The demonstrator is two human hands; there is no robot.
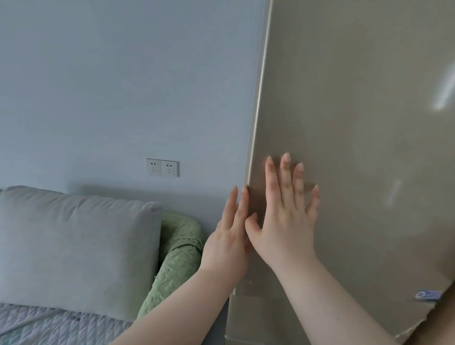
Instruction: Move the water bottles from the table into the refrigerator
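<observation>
Bottles are not in sight, and the fridge door (357,127) looks big, stiff and smooth, so hold its left edge, where the left hand (228,241) and right hand (284,224) press flat and open.

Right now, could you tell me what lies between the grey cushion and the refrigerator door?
In the head view, the left hand and a green quilted cover lie between the grey cushion and the refrigerator door.

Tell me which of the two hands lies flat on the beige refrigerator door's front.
The right hand, fingers spread on the glossy beige refrigerator door; the left hand sits edge-on at the door's left edge.
</observation>
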